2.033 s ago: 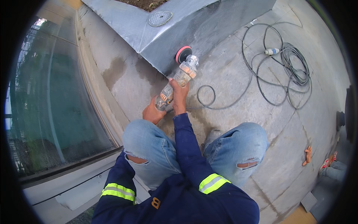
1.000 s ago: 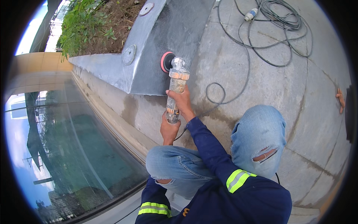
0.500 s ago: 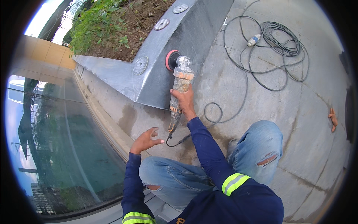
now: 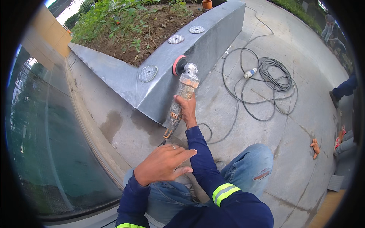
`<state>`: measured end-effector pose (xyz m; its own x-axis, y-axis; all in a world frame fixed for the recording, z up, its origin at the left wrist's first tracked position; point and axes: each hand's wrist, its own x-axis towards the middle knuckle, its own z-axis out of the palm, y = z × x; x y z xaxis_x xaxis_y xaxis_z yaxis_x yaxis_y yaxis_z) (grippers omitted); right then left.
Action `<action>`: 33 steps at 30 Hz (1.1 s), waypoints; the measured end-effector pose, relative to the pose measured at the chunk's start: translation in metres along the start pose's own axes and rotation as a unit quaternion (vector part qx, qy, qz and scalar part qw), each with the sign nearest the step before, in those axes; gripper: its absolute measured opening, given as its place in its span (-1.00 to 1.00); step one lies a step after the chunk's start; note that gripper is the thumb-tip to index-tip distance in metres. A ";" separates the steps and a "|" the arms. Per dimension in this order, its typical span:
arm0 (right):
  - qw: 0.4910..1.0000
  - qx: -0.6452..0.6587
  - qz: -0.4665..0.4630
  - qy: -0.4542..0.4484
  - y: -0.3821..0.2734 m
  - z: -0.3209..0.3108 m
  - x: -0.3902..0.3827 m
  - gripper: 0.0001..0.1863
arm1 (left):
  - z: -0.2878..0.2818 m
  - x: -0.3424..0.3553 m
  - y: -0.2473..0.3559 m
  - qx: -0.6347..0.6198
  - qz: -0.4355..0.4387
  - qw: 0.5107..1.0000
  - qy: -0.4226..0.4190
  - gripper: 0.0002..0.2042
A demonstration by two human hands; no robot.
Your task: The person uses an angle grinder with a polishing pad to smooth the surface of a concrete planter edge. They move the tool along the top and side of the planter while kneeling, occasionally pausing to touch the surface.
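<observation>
My right hand point(image 4: 186, 104) grips the worn, dust-coated angle polisher point(image 4: 182, 88) around its body, with the round pink-rimmed black pad point(image 4: 178, 65) held against or very near the side of the grey concrete planter point(image 4: 213, 49); contact is unclear. My left hand point(image 4: 165, 164) is off the tool, raised in front of my right forearm with fingers bent and apart, holding nothing that shows; a ring is on one finger. Three round, pale, grid-patterned discs, one of them point(image 4: 148, 74), lie on the planter's top. The cord runs from the tool's rear.
A coiled cable point(image 4: 279, 76) with a plug point(image 4: 251, 72) lies on the paving. Glass point(image 4: 57, 144) edges the left. Soil and plants point(image 4: 114, 34) fill the planter, an orange pot point(image 4: 207, 4) behind. A glove-like orange item point(image 4: 315, 148) lies right, beside people's legs point(image 4: 344, 89).
My left hand has let go of the polisher's rear and moved down toward me. My right hand still holds the tool. The view has shifted, showing more planter top and people at right.
</observation>
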<state>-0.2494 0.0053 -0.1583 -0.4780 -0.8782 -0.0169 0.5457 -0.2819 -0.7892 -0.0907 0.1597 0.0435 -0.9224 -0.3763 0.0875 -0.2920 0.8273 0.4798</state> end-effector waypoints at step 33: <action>1.000 -0.021 0.003 -0.018 0.010 -0.024 0.015 -0.40 | 0.007 0.010 -0.020 -0.040 -0.080 0.996 0.009 -0.44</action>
<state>-0.2684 -0.0015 -0.1811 -0.4489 -0.8936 -0.0005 0.5194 -0.2604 -0.8139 -0.0961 0.1422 0.0285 -0.8610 -0.5082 0.0192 -0.4130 0.7208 0.5566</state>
